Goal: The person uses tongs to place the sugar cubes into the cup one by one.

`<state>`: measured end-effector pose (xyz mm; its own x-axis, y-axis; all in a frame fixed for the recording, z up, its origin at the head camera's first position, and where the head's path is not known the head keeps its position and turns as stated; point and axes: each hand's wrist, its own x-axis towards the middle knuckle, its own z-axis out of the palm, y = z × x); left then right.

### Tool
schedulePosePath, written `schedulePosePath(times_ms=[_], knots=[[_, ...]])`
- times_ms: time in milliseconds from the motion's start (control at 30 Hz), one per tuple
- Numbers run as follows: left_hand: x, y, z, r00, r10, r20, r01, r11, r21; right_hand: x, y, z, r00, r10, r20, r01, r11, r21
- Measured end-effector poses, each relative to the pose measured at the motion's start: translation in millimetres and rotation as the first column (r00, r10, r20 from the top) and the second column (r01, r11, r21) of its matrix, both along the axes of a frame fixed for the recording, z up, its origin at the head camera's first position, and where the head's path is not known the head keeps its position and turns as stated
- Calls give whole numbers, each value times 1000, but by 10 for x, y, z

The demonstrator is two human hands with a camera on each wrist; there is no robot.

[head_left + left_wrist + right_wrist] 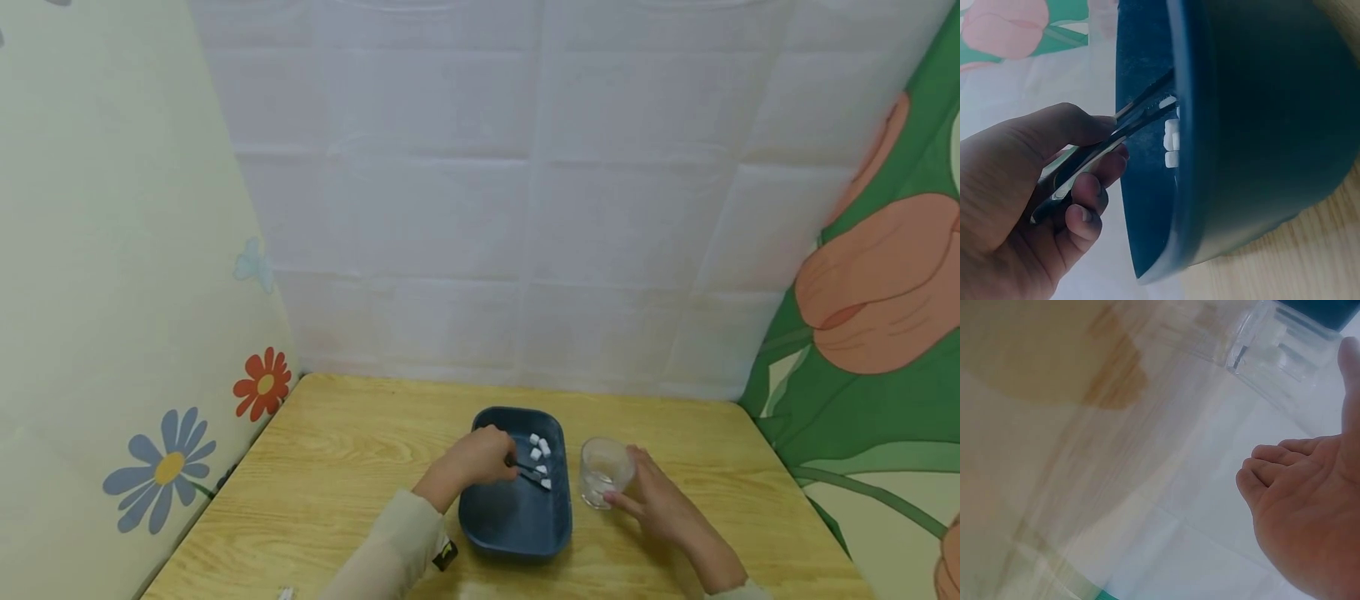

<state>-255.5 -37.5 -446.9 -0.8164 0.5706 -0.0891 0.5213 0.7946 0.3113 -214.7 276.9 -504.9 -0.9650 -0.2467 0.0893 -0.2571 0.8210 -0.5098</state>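
My left hand (480,457) grips a pair of dark tongs (1100,150) between thumb and fingers. The tongs' tips reach down into a deep blue tray (510,521), close to several small white cubes (536,454) along its right side. From the left wrist view, the near wall of the tray hides the very tips, and one white piece shows between the arms; I cannot tell if it is pinched. My right hand (663,504) is beside a clear drinking glass (606,462), its thumb by the base and its fingers extended along the right side.
Tray and glass stand side by side on a wood-grain table (360,450). A small black packet-like item (446,555) lies by my left sleeve, and a small white item (285,593) sits at the front edge. A white sheet (450,208) hangs behind; patterned sheets flank both sides.
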Motion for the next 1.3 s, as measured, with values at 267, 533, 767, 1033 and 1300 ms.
schedulePosePath(times_ms=[267, 533, 767, 1033, 1300], knots=[[1, 43, -6, 1000, -10, -16, 9, 1000, -20, 6, -3, 0, 1000, 1, 1, -1, 1000, -5], [-9, 79, 5, 1000, -9, -13, 8, 999, -38, 5, 0, 11, 999, 11, -30, -12, 1000, -18], [1, 114, 37, 1000, -17, 5, 17, 999, -45, 7, -4, 15, 1000, 2, -17, -2, 1000, -5], [10, 117, 28, 998, -55, -17, 54, 998, -38, 11, -11, 16, 1000, -6, 12, 6, 1000, 3], [11, 67, 58, 997, -62, -40, 63, 998, 13, -3, -16, 2, 999, -15, 47, 14, 1000, 18]])
